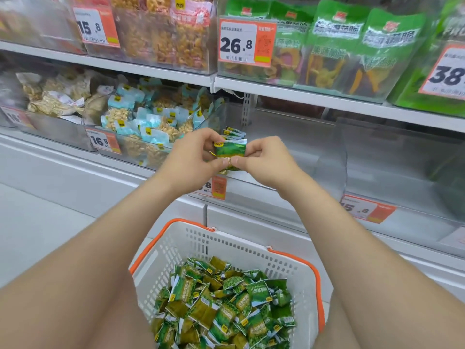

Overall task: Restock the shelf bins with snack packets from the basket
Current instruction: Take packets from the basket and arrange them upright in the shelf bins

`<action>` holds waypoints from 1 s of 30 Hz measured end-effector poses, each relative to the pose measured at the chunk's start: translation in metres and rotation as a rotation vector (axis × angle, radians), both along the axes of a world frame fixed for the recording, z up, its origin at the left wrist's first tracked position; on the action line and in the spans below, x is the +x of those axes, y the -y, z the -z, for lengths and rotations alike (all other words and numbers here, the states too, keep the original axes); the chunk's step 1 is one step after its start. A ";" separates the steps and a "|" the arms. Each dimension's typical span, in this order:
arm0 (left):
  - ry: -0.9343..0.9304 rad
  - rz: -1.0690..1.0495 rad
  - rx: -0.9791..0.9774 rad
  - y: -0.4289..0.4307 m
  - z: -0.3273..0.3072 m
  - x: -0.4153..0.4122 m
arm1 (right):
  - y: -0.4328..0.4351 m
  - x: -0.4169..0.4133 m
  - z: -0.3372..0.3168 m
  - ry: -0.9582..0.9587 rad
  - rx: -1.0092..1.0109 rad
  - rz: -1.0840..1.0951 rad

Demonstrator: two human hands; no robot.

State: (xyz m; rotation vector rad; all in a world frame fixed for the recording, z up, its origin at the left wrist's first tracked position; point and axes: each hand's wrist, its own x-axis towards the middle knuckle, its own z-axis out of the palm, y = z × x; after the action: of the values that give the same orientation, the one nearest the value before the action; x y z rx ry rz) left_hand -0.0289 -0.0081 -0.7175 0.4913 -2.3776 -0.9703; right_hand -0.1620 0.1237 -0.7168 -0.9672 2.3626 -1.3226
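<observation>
Above the basket [201, 245], both hands pinching green packets [230, 151], forearms extended

Head-worn view (wide-angle), forward and down, close to shelf [302, 95], basket [156, 260] below

The left hand [193, 157] and right hand [266, 159] are bare, forearms too — a gold ring [227, 161] circles one finger.

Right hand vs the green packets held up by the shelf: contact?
Touching. Head view: the right hand pinches the green snack packets at their right edge; the left hand grips the other side.
</observation>
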 end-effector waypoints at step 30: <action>0.187 -0.101 -0.395 0.016 0.023 0.021 | 0.093 -0.028 0.036 -0.146 0.536 -0.239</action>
State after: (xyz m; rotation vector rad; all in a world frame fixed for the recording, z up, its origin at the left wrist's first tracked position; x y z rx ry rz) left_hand -0.0081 -0.0242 -0.7408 0.5601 -2.5944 -0.4067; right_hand -0.1897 0.0306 -0.7531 -1.1453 2.4136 -0.5021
